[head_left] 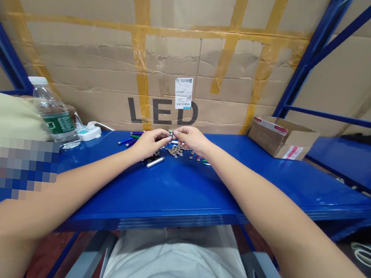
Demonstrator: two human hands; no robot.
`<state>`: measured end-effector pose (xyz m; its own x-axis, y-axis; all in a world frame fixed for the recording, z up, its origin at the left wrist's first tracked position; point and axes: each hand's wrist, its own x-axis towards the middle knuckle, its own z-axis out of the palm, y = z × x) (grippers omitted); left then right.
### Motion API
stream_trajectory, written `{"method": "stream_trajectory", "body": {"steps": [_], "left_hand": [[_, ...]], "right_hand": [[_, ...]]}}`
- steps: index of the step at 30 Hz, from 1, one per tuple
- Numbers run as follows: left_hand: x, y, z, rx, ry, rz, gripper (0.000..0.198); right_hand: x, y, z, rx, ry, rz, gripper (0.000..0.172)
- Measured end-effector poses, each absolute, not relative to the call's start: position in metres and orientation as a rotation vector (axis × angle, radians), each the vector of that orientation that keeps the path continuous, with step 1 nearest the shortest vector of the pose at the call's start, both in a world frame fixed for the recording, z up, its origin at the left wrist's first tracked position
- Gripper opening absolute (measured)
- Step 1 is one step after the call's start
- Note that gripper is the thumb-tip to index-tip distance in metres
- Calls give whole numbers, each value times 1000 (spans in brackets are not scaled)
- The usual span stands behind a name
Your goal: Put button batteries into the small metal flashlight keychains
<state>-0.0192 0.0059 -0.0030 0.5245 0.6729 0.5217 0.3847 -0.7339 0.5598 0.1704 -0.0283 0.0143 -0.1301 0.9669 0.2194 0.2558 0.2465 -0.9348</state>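
Note:
My left hand point(153, 143) and my right hand point(192, 139) meet above the far part of the blue table. The fingertips of both are pinched together around a small item whose kind I cannot make out. Below them lies a heap of small round metal discs point(176, 150), like button cells. A silver tube point(155, 162) rests in front of my left hand. Behind that hand are several coloured tubes, among them a blue tube point(125, 141). Coloured ring-like pieces point(205, 162) lie under my right wrist.
A plastic bottle point(58, 119) with a green label stands at the left, beside a white power strip point(89, 133). An open cardboard box point(281, 138) sits at the back right. A large cardboard sheet point(165, 75) marked LED stands behind the blue table point(179, 196). Blue frame posts rise at both sides.

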Motion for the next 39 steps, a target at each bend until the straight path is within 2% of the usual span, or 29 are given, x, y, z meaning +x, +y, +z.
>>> {"method": "stream_trajectory", "body": {"steps": [9,18,21,25,34,36,39], "left_hand": [[-21,7,-4,2401,900,1093,30],[-25,2,1,2621,853,1075,29],[-26,1,1,2685,822,1163,30],[-29,5,0,2908,675,1174,32],[-37,8,12,3153,437,938,32],[-34,4,14,3064,494,1041,30],[-26,-2,15,2817,667,1214,29]], "right_hand": [[174,-32,16,-1221,-1775,846,15],[177,-31,15,-1129,-2169,232,8],[178,-33,16,-1076,-2200,163,9],[177,-38,18,-1087,-2191,339,10],[178,-37,13,-1013,-1793,1469,18],[176,-36,12,-950,-1737,1516,22],[173,-35,12,-916,-1761,1307,30]]}}
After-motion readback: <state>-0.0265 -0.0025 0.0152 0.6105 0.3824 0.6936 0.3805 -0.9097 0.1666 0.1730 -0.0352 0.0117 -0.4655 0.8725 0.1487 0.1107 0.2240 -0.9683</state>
